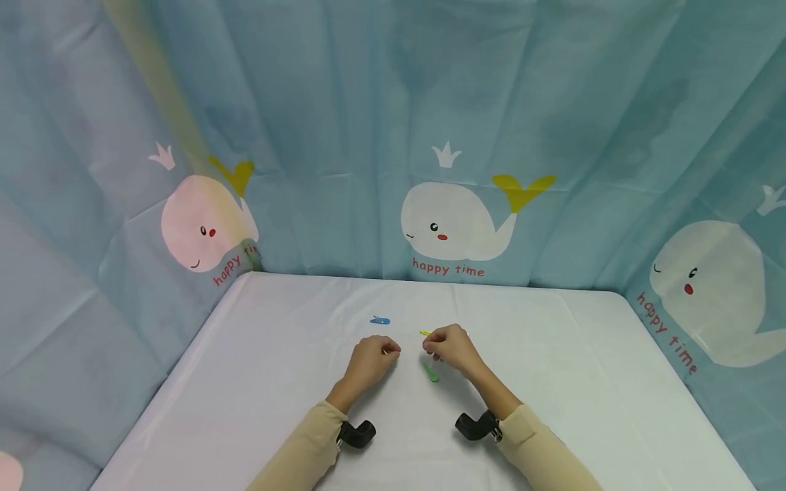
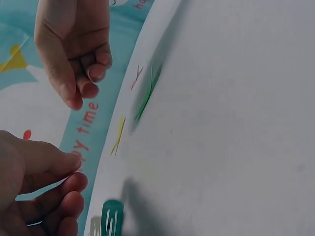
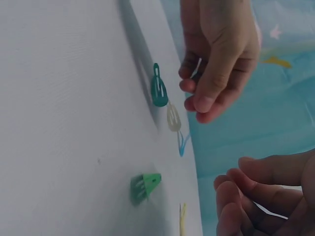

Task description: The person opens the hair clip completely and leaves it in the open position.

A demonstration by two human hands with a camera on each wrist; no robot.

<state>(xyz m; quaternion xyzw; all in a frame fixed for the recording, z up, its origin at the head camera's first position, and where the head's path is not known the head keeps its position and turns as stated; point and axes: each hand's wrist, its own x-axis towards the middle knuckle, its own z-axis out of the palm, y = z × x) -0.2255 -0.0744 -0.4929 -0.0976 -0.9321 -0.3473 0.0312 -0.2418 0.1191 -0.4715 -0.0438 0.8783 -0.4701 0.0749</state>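
My left hand [image 1: 371, 359] hovers above the white table with its fingers loosely bent; nothing shows between them. Facing it, my right hand [image 1: 452, 346] has its thumb near bent fingers, also with no visible object. Below the right hand lies a green snap hair clip [image 1: 430, 372], and a yellow hair clip [image 1: 425, 333] shows just past its fingertips. The right wrist view has a dark green hair clip [image 3: 158, 91] and a beige hair clip [image 3: 173, 118] beneath my left hand; in the head view that hand hides them. A blue hair clip [image 1: 381, 320] lies farther back.
A pink hair clip [image 2: 137, 77] lies beyond the green one in the left wrist view. The white table [image 1: 258, 382] ends at a light blue curtain [image 1: 331, 136] printed with whales. Both wrists carry black cameras, the left wrist camera [image 1: 357, 434] and right wrist camera [image 1: 475, 426].
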